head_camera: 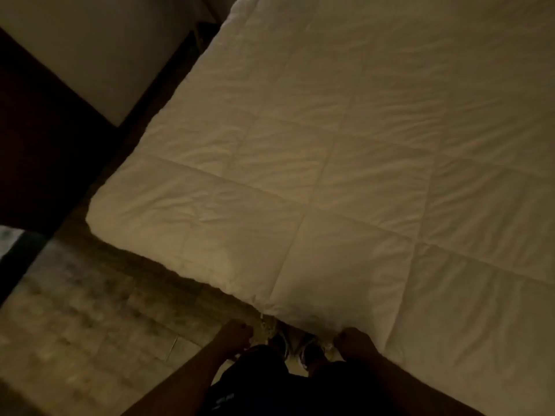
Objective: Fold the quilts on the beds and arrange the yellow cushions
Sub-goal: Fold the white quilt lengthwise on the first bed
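A white quilted quilt [345,151] lies spread flat over the bed and fills most of the dim view; its near edge hangs toward me. My right hand [352,340] is closed on that near edge, where the fabric puckers. My left hand [235,334] is curled into a fist just left of the quilt's edge, over the floor, with nothing visible in it. No yellow cushion is in view.
A second white bed [90,43] stands at the upper left, across a dark narrow gap [156,85]. Patterned floor [90,319] lies at the lower left. My shoes [295,348] and dark shorts show between my arms. A dark panel [39,151] stands at the left.
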`<state>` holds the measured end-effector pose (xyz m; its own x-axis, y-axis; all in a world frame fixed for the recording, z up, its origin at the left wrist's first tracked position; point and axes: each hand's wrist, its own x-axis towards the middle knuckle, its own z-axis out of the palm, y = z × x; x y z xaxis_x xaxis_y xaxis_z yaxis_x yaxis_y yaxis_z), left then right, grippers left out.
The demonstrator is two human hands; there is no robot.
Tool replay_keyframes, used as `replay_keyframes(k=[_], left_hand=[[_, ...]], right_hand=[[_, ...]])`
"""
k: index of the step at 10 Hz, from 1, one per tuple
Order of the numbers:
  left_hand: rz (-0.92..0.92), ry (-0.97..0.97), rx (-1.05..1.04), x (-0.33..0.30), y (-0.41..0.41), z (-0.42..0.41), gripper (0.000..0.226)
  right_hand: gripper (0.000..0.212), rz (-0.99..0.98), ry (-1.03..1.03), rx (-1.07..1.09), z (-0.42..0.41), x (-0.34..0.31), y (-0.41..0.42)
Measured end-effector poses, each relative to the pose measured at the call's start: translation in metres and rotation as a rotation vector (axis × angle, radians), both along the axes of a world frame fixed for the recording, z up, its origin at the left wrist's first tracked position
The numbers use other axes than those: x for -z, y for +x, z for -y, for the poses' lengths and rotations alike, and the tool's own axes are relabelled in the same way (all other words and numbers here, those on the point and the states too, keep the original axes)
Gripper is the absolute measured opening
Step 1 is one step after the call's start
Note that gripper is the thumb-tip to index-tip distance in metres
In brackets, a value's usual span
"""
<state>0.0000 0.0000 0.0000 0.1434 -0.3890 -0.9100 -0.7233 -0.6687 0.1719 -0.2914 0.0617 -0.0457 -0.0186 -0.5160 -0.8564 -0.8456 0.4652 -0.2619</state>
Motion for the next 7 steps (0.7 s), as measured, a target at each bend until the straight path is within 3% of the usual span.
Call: replay_keyframes(k=[1,2,3,5,7], left_hand=[[0.02,-0.005,-0.021,-0.002,0.002,-0.004,0.036],[-0.006,0.024,-0.03,-0.008,0.003,-0.011,0.025],[-0.035,0.051,-0.052,-0.009,0.006,-0.015,0.015],[-0.113,0.034,-0.257,-0.007,0.03,-0.043,0.024],[-0.17,0.019,-0.437,-0.001,0.071,-0.095,0.026]], right_hand=[[0.033,-0.017,0.032,0.039,-0.001,-0.001,0.001],[0.063,-0.02,0.069,0.006,0.001,-0.008,0.008],[0.051,-0.048,0.05,-0.009,0.009,-0.037,0.018],[0.019,-0.022,0.037,-0.108,0.012,-0.043,0.043],[0.033,-0.045,0.013,-0.273,0.013,-0.049,0.095]])
